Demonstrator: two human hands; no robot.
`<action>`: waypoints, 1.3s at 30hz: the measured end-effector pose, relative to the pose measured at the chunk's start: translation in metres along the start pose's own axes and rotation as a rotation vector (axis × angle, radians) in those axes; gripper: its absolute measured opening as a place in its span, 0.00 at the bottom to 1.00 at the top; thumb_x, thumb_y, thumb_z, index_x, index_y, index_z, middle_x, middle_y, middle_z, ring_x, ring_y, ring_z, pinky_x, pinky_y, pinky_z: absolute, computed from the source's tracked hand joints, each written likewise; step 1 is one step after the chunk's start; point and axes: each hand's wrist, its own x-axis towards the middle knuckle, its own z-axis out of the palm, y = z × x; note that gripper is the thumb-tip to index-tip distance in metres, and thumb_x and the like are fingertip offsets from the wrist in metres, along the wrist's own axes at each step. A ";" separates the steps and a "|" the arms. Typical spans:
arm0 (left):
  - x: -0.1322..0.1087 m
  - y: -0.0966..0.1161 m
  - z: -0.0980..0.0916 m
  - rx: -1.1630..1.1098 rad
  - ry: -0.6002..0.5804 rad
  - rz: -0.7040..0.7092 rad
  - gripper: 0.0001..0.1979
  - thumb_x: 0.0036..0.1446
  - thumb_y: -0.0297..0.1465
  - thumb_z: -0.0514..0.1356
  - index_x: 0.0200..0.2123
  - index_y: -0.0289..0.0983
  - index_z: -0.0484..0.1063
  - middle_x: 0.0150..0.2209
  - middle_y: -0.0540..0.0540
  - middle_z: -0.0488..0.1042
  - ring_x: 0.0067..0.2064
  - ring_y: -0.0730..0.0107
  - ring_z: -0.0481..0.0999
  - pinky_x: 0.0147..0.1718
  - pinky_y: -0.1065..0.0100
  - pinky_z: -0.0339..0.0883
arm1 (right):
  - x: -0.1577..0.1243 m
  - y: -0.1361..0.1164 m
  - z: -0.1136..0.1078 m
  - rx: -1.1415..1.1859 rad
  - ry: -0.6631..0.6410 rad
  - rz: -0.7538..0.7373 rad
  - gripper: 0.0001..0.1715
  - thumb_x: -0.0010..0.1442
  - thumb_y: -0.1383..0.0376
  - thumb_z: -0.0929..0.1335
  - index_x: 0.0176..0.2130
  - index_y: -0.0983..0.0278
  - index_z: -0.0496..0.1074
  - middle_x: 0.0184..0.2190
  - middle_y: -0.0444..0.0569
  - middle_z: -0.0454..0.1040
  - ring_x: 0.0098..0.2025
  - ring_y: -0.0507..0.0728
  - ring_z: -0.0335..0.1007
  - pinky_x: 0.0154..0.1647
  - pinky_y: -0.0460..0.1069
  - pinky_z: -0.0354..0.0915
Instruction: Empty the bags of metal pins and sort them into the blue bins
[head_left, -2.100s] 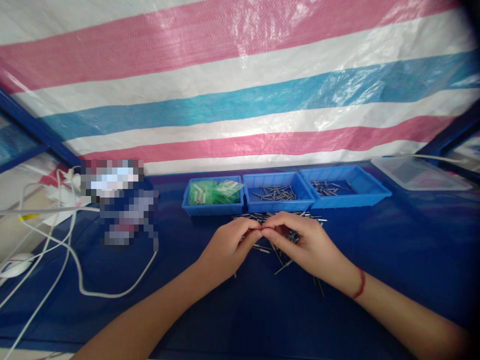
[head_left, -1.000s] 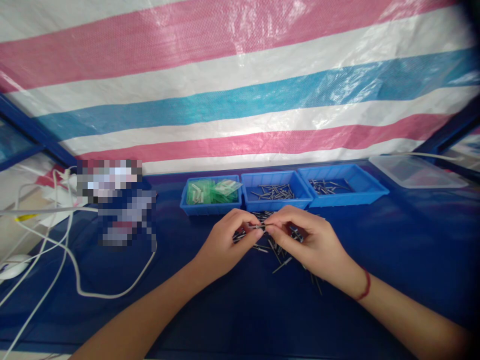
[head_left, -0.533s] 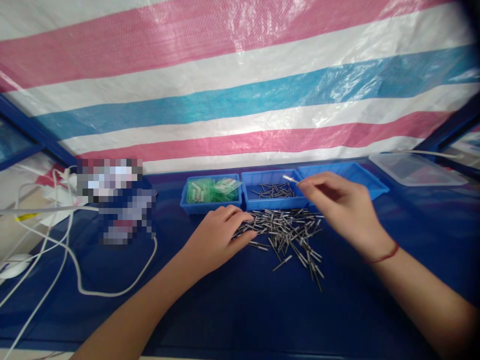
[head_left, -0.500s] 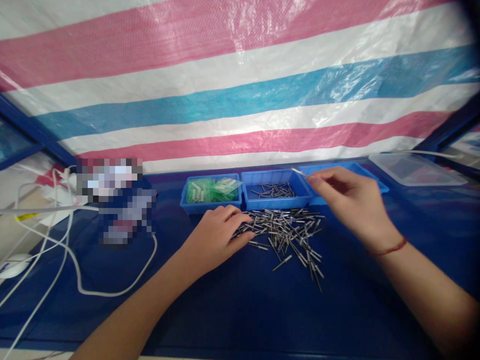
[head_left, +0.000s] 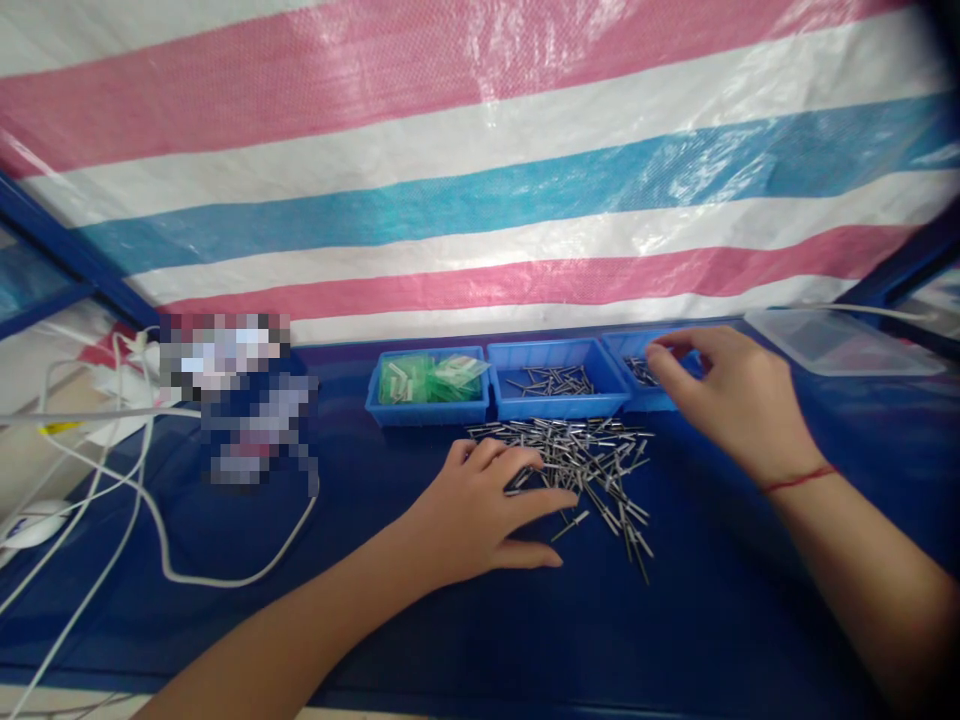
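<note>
A loose pile of metal rivets [head_left: 574, 450] lies on the dark blue table. My left hand [head_left: 487, 510] is over the pile's left side, fingers spread, with nothing visible in its grasp. Above the right blue bin [head_left: 619, 350], which holds some rivets, is my right hand [head_left: 720, 390]; its thumb and index fingertips are pinched together, and whatever may be between them is too small to make out. The middle blue bin [head_left: 517, 408] contains more rivets. Green plastic packets [head_left: 420, 380] fill the left blue bin [head_left: 397, 412].
A clear plastic lid [head_left: 832, 345] lies at the back right. White cables [head_left: 225, 582] loop over the table's left side near a blurred patch. A striped sheet [head_left: 480, 210] hangs behind the bins.
My left hand has moved right and nearer, its fingers spreading. My right hand has shifted slightly right; the rivet that stuck out from its fingertips no longer shows.
</note>
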 end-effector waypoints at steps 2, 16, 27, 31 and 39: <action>0.000 0.006 0.005 0.008 0.004 0.083 0.22 0.60 0.50 0.50 0.55 0.53 0.65 0.57 0.46 0.64 0.51 0.58 0.64 0.45 0.59 0.54 | -0.005 -0.015 0.001 0.061 -0.009 -0.069 0.11 0.60 0.59 0.63 0.35 0.61 0.72 0.32 0.53 0.75 0.37 0.63 0.72 0.40 0.57 0.65; 0.004 0.006 0.013 0.025 0.028 0.133 0.09 0.65 0.29 0.53 0.43 0.41 0.73 0.42 0.50 0.73 0.41 0.71 0.70 0.39 0.67 0.59 | -0.024 -0.047 0.004 0.256 -0.120 -0.272 0.07 0.61 0.63 0.64 0.35 0.61 0.71 0.33 0.49 0.75 0.36 0.60 0.70 0.40 0.56 0.64; 0.005 0.003 0.016 0.074 0.043 0.116 0.08 0.64 0.27 0.53 0.40 0.38 0.72 0.36 0.47 0.72 0.39 0.69 0.71 0.37 0.67 0.61 | -0.027 -0.054 0.006 0.296 -0.177 -0.352 0.07 0.61 0.63 0.65 0.35 0.62 0.72 0.34 0.49 0.76 0.37 0.59 0.71 0.43 0.56 0.64; 0.005 0.002 0.022 0.103 0.094 0.116 0.09 0.65 0.29 0.52 0.40 0.40 0.72 0.35 0.48 0.72 0.37 0.70 0.70 0.35 0.66 0.58 | -0.028 -0.056 0.005 0.303 -0.199 -0.363 0.07 0.61 0.64 0.64 0.35 0.62 0.72 0.34 0.50 0.76 0.37 0.59 0.71 0.43 0.56 0.64; 0.005 0.003 0.019 0.120 0.136 0.052 0.11 0.66 0.30 0.50 0.46 0.41 0.71 0.37 0.47 0.74 0.40 0.69 0.71 0.38 0.64 0.57 | -0.027 -0.060 0.001 0.345 -0.253 -0.404 0.07 0.61 0.65 0.64 0.34 0.62 0.72 0.33 0.50 0.76 0.37 0.59 0.71 0.41 0.56 0.64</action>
